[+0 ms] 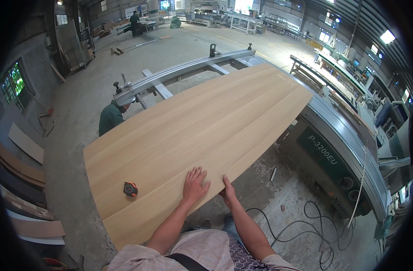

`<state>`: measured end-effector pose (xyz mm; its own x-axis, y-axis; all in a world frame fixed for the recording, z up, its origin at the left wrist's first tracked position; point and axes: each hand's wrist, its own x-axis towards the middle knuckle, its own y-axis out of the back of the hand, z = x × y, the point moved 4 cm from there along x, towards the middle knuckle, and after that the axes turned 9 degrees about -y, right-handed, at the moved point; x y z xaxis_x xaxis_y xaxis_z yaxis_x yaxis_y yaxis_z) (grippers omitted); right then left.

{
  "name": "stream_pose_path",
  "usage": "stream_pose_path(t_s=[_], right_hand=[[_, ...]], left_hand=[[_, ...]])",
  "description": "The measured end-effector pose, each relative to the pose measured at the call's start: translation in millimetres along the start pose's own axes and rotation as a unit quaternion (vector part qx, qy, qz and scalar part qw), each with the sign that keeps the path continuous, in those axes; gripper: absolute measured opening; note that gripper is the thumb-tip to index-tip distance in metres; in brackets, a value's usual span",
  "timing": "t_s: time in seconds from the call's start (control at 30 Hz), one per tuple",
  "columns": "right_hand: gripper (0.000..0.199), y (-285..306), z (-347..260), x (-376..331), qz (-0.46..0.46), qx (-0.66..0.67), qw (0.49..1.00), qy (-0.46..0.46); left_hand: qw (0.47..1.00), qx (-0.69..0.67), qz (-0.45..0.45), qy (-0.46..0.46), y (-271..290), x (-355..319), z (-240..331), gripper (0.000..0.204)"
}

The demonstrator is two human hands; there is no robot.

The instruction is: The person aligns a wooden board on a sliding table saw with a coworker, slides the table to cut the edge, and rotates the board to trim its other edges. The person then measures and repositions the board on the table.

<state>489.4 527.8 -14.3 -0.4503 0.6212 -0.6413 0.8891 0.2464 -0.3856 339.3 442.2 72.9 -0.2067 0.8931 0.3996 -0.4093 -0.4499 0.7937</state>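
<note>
A large wood-grain panel lies across the saw's sliding table and reaches toward me. My left hand rests flat on its top face near the near edge, fingers stretched out. At that same edge, a little to the right, my right hand grips the panel, thumb on top; its other fingers are hidden underneath. A black and orange tape measure sits on the panel, left of my left hand and apart from it.
A metal crosscut frame runs along the panel's far side. A person in a green top crouches beyond the left edge. The panel saw stands at right, with a black cable on the floor. Boards lean at far left.
</note>
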Motion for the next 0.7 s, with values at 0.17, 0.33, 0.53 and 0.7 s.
stream_pose_path(t_s=[0.17,0.33,0.53,0.7], right_hand=[[0.081,3,4,6,-0.014,-0.010,1.000,-0.012],[0.080,5,4,6,-0.011,-0.011,1.000,-0.011],[0.085,5,3,5,0.018,-0.001,1.000,0.003],[0.089,-1,-3,-4,0.019,-0.009,1.000,-0.007]], left_hand=[[1.000,0.002,-0.004,-0.001,0,0,0,0.050],[1.000,0.000,-0.003,-0.005,-1,0,1,0.050],[1.000,0.014,0.000,-0.015,-5,2,-1,0.050],[1.000,0.000,-0.002,-0.009,-3,1,0,0.049]])
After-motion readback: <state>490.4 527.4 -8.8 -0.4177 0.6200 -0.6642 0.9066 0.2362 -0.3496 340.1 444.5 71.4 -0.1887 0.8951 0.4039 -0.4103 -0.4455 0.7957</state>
